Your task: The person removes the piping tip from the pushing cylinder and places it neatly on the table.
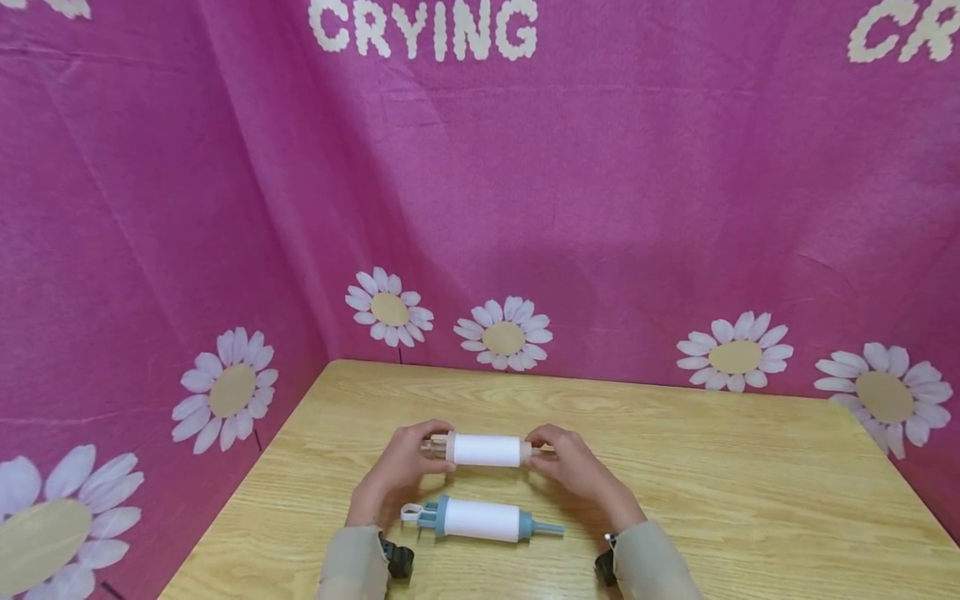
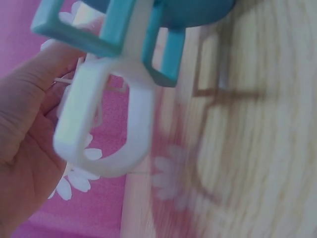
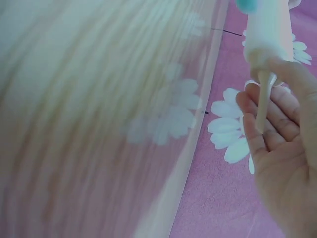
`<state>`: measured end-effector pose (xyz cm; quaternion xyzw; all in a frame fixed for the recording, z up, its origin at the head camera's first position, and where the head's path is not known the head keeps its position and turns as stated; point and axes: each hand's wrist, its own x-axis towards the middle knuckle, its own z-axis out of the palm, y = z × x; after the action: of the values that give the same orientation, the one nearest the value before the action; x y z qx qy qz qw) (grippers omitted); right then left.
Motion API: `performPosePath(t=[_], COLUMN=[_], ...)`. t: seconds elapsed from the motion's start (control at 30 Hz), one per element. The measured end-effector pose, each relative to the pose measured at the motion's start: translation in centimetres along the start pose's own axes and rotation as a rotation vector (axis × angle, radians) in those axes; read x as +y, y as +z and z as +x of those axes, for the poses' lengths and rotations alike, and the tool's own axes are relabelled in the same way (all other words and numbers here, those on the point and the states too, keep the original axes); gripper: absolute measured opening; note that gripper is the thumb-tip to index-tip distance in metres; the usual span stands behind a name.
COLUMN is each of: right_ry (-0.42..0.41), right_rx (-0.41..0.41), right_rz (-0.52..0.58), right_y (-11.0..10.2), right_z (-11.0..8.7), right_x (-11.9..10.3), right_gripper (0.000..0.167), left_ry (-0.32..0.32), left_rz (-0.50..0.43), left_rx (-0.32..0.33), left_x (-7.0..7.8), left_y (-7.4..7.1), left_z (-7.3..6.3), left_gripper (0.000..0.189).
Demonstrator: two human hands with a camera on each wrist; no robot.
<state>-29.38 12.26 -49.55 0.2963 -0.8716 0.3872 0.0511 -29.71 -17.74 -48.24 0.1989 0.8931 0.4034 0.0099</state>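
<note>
Head view: the beige syringe (image 1: pixel 487 450), its barrel wrapped in white, spans the gap between the two hands, its long axis running left to right. Flange and plunger end sit at the left hand (image 1: pixel 401 458), nozzle at the right hand (image 1: pixel 573 460), so neither is nearer; each has one end. The left thumb and fingers are bent about the flanged end, while the right thumb and forefinger pinch the nozzle end. On the wooden table (image 1: pixel 720 475), nearer the person and between the wrists, lies the teal syringe (image 1: pixel 482 520), roughly parallel to the beige one, apart from it and touched by neither hand. It would be the thing in the way if the beige syringe were drawn straight toward the body. A pink flowered cloth (image 1: pixel 637 200) hangs beyond the far edge

Left wrist view: the teal syringe's white pull ring (image 2: pixel 141 124) fills the foreground and hides the left fingertips, so I cannot tell their exact contact here; pale plunger parts show through the ring

Right wrist view: the thumb presses by the base of the nozzle (image 3: pixel 263 101), the fingers curve loosely behind it, and the tip points back toward the palm
</note>
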Motion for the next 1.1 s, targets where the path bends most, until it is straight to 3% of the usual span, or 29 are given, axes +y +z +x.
performPosePath(t=[0.2,0.6,1.1], right_ry=[0.009,0.054,0.095], right_rx=[0.031,0.103,0.176], right_rz=[0.062,0.051,0.025], right_y=[-0.5,-1.7,-4.1], right_z=[-0.3,-1.8,-5.0], right_x=[-0.3,-0.2,0.3], right_gripper=[0.021,0.023,0.024], left_ry=[0.015,0.057,0.096], left_rz=[-0.007,-0.072,-0.111], left_rx=[0.013,0.001,-0.040], left_x=[0.3,1.8,4.9], left_y=[-0.3,0.2,2.2], left_z=[-0.1,0.0,0.9], left_gripper=[0.053,0.051,0.049])
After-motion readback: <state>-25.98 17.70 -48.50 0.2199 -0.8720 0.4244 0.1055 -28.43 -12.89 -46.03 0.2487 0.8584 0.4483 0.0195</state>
